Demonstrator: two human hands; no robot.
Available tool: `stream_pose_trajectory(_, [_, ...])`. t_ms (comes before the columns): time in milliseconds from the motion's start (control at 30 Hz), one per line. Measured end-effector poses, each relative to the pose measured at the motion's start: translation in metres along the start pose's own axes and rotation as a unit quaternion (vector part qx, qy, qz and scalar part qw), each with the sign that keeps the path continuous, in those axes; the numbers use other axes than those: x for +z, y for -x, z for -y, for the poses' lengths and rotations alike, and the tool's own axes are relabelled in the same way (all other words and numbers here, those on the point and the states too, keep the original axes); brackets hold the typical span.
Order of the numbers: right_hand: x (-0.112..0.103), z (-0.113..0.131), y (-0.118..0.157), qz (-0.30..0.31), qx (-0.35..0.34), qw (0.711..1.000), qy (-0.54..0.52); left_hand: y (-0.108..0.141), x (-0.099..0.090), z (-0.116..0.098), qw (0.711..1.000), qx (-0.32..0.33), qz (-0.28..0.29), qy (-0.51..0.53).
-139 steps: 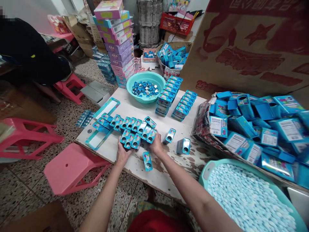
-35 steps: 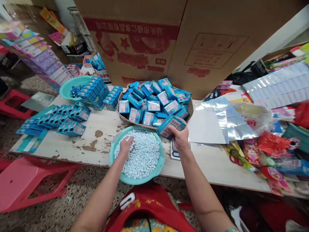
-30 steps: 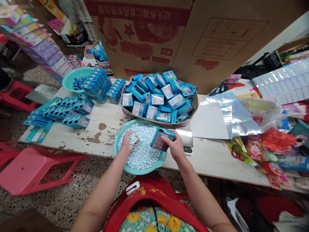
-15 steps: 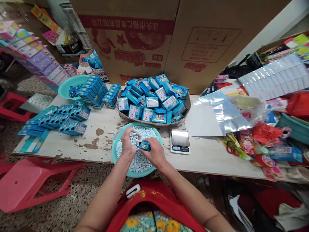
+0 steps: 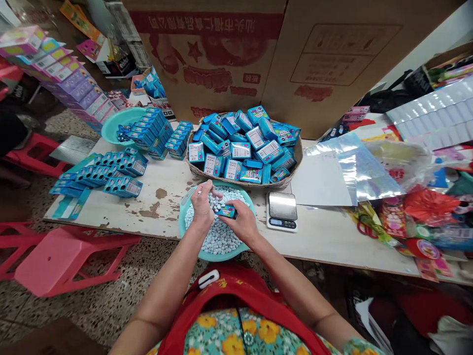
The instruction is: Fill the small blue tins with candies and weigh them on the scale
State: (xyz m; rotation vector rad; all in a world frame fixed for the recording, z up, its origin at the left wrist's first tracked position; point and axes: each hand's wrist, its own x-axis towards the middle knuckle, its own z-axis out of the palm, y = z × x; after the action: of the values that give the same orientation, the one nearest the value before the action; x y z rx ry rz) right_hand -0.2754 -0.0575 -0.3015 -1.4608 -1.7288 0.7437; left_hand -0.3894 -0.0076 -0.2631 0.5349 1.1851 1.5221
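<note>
The blue box (image 5: 226,211) lies above the basin (image 5: 182,223) on the desk (image 5: 166,224). The grip of my right hand (image 5: 244,223) pinches it; my left hand (image 5: 202,203) cups pale pellets (image 5: 215,200) beside it. I judge the box light, stiff and slippery, best held by its sides, mouth unobstructed; the pellets probably roll easily.

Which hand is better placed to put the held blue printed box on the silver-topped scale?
Right hand, probably: it holds the box, nearer the scale. Left hand cups small pale-blue pellets.
</note>
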Motion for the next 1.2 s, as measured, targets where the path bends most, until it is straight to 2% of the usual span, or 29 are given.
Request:
stream_pose_trajectory(233, [-0.003, -0.002, 0.0, -0.006, 0.018, 1.0, -0.021, -0.001, 0.001, 0.007, 0.999, 0.023, 0.024, -0.017])
stream_pose_trajectory(433, [-0.004, -0.003, -0.001, -0.013, 0.028, 0.999, -0.021, 0.001, 0.003, 0.009, 0.999, 0.017, 0.036, -0.016])
stream_pose_trajectory(633, [-0.006, -0.003, -0.005, -0.001, 0.005, 1.0, -0.001, 0.002, 0.002, 0.012, 0.997, 0.051, 0.043, -0.043])
stream_pose_trajectory(800, [-0.006, -0.005, -0.008, 0.001, 0.012, 1.0, -0.004, 0.005, 0.004, 0.016, 0.998, 0.032, 0.035, -0.034])
stream_pose_trajectory(900, [-0.005, -0.01, -0.008, 0.006, 0.024, 0.999, -0.027, 0.004, 0.008, 0.013, 0.998, 0.022, 0.054, -0.009])
stream_pose_trajectory(1000, [-0.01, -0.014, -0.007, 0.007, 0.043, 0.997, -0.066, -0.006, -0.002, 0.01, 0.999, 0.012, 0.047, -0.003])
stream_pose_trajectory(1067, [-0.019, -0.014, -0.003, -0.001, 0.053, 0.995, -0.087, -0.019, -0.02, 0.015, 0.998, -0.001, 0.033, -0.054])
stream_pose_trajectory(1133, [-0.027, -0.012, 0.001, -0.014, 0.062, 0.992, -0.106, -0.035, -0.044, 0.028, 0.977, 0.003, 0.071, -0.2])
stream_pose_trajectory(1167, [-0.031, -0.012, 0.003, -0.023, 0.068, 0.991, -0.115, -0.043, -0.056, 0.038, 0.949, 0.027, 0.102, -0.298])
stream_pose_trajectory(1200, [-0.034, -0.012, 0.004, -0.031, 0.074, 0.989, -0.122, -0.049, -0.066, 0.049, 0.907, 0.065, 0.13, -0.394])
